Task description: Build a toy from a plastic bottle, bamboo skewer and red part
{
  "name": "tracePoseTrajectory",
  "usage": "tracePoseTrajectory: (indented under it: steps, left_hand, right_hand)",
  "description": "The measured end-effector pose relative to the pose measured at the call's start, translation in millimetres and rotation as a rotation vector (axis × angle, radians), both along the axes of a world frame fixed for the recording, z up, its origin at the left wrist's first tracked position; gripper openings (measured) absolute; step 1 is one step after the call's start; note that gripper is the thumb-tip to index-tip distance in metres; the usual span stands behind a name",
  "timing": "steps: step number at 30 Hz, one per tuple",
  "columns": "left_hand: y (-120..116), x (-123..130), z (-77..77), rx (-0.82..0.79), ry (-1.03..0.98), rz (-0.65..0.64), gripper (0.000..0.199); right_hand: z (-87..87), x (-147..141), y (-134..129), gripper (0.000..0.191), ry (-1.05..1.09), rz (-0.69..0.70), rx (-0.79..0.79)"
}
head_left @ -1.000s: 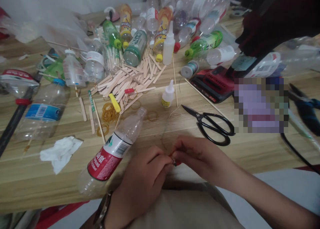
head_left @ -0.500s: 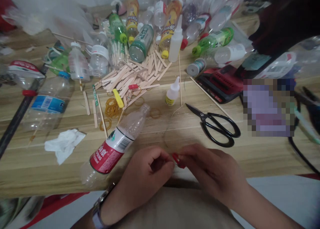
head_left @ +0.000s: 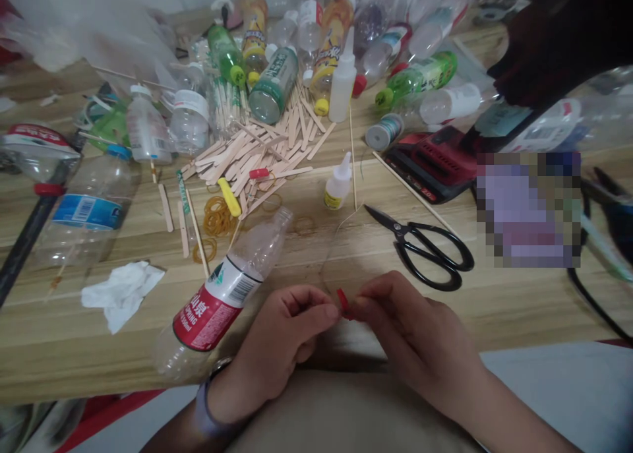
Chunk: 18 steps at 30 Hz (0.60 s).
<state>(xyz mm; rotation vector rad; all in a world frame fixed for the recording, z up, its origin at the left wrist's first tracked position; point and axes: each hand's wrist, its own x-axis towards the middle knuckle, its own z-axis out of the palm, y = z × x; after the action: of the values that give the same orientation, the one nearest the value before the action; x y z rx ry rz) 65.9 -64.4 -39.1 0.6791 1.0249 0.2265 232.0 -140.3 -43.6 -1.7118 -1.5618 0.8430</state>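
Near the front edge of the table, my right hand (head_left: 413, 334) pinches a small red bottle cap (head_left: 343, 301) between thumb and fingers. My left hand (head_left: 291, 334) is closed in a pinch right beside the cap, its fingertips almost touching it. A thin string (head_left: 324, 262) curves over the tabletop down to my left fingertips, where its end is hidden. Left of my hands lies a clear plastic bottle with a red label (head_left: 206, 321), its neck uncapped. Black-handled scissors (head_left: 420, 242) lie beyond my right hand, blades pointing away to the left.
A small glue bottle (head_left: 337, 186) stands mid-table. Behind it are wooden craft sticks (head_left: 247, 153), rubber bands (head_left: 220, 217) and many plastic bottles. A spool (head_left: 383, 133) and a red-and-black power tool (head_left: 435, 159) occupy the right; crumpled tissue (head_left: 121, 291) lies left.
Both hands have shifted slightly and the red cap has turned between my right fingers, now showing more edge-on. My left fingertips have come up closer to it. The view has moved a little.
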Motion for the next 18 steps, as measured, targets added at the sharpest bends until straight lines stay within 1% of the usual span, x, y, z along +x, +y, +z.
tracePoseTrajectory:
  steps: [4, 9, 12, 14, 17, 18]
  left_hand:
    - [1.8, 0.5, -2.2, -0.030, 0.027, 0.061, 0.034]
    - [0.6, 2.1, -4.0, 0.078, 0.029, 0.041, 0.026]
    - [0.4, -0.3, -2.6, 0.147, 0.051, 0.020, 0.023]
    - [0.9, -4.3, -0.4, 0.287, 0.139, -0.001, 0.021]
    - [1.9, -11.8, 3.9, 0.605, 0.300, -0.044, 0.017]
    - [2.2, -14.0, 5.2, 0.678, 0.331, -0.066, 0.016]
  right_hand:
    - [1.2, -2.0, 1.8, 0.016, -0.123, 0.062, 0.094]
    - [3.7, -3.3, 1.6, 0.024, -0.174, 0.160, 0.145]
    - [5.3, -4.1, 2.1, 0.025, -0.150, 0.175, 0.137]
    - [6.1, -3.7, 2.6, 0.023, -0.117, 0.161, 0.124]
    - [6.9, -1.1, 3.8, 0.019, -0.090, 0.112, 0.107]
    - [7.1, 0.0, 4.1, 0.018, -0.091, 0.101, 0.102]
